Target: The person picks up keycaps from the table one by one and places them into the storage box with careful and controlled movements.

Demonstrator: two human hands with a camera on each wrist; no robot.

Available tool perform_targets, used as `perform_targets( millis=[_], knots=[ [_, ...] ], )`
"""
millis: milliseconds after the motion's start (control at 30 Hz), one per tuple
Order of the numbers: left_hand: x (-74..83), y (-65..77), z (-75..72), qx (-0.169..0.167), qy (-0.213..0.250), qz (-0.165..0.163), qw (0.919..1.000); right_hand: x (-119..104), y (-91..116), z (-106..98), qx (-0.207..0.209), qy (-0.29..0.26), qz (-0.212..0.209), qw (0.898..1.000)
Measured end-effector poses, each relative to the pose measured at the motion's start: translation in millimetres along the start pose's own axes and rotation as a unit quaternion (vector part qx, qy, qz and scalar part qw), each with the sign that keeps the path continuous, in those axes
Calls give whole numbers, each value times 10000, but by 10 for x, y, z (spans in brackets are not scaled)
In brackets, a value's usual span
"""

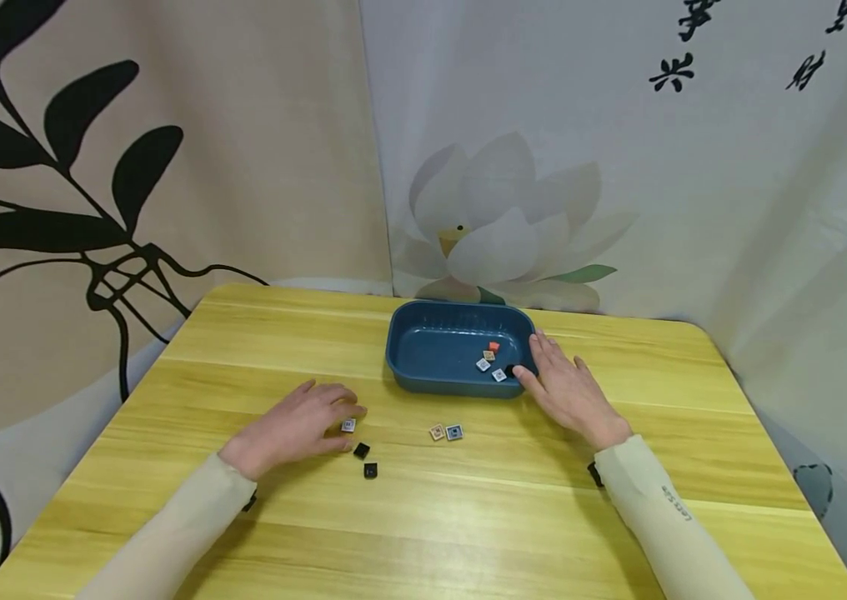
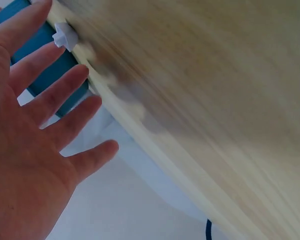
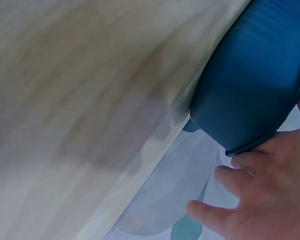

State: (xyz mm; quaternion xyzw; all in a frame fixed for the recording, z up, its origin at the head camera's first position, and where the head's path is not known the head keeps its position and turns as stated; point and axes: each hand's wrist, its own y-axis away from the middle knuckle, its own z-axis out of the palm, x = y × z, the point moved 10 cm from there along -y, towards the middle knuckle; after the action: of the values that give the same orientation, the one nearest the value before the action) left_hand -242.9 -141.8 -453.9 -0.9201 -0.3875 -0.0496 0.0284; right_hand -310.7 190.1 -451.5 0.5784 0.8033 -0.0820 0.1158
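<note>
My left hand (image 1: 303, 423) is low over the table's left half, thumb and index finger apart on either side of a small white keycap (image 1: 348, 425). In the left wrist view the white keycap (image 2: 65, 37) is beside the index fingertip, and all the fingers are spread. Two black keycaps (image 1: 361, 450) lie just right of that thumb. My right hand (image 1: 569, 392) rests against the right end of a blue tray (image 1: 423, 387), fingers extended along the rim, thumb at the front corner. Inside the tray are several keycaps (image 1: 498, 375), white, beige, red and black.
A beige keycap (image 1: 436, 432) and a blue-grey keycap (image 1: 454, 432) lie side by side in front of the tray. The wooden table (image 1: 468, 533) ends at the back against a curtain (image 1: 303, 125) with printed leaves and a lotus.
</note>
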Motion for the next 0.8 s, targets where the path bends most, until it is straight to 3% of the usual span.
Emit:
perform_targets(
  millis=[367, 633, 800],
  knots=[
    [84, -33, -30, 352, -59, 375, 9987, 23, 11, 7, 16, -35, 46, 10000],
    [63, -73, -64, 527, 16, 448, 9976, 17, 9, -1, 32, -62, 30, 10000],
    [114, -130, -179, 777, -224, 506, 9954, 20, 6, 8, 10, -76, 41, 10000]
  ],
)
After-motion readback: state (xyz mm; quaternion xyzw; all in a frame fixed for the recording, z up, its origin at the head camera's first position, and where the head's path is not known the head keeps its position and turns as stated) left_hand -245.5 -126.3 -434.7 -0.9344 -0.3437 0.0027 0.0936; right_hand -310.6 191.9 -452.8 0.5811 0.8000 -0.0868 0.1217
